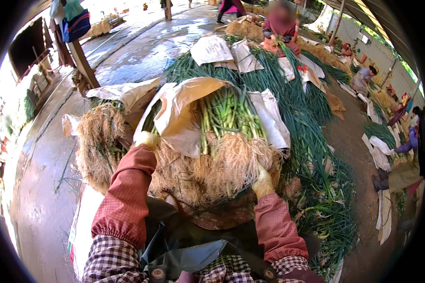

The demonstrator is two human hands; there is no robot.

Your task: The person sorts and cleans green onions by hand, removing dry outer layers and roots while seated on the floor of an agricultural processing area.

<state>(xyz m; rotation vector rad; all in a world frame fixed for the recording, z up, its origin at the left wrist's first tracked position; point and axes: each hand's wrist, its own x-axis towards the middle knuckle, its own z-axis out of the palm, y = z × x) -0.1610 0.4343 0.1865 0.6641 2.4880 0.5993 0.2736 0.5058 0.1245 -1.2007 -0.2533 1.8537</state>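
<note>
In front of me lies a thick bundle of spring onions (231, 115), with green-white stalks pointing away and tangled tan roots (236, 162) toward me. A cream-and-white sack sheet (189, 104) is folded back over the bundle's left part. My left hand (146, 140), in a pale yellow glove, is closed at the sheet's lower left edge. In a matching glove, my right hand (263, 183) presses against the right side of the roots, where its fingertips are partly hidden. Another sack sheet (271, 118) lies along the bundle's right side.
Another root bundle (99, 141) lies at the left beneath a white sheet (127, 92). Long green spring onions (293, 132) are heaped behind and to the right. A person (281, 28) sits beyond the heap, and others sit at the far right. A wooden post (84, 63) stands at left.
</note>
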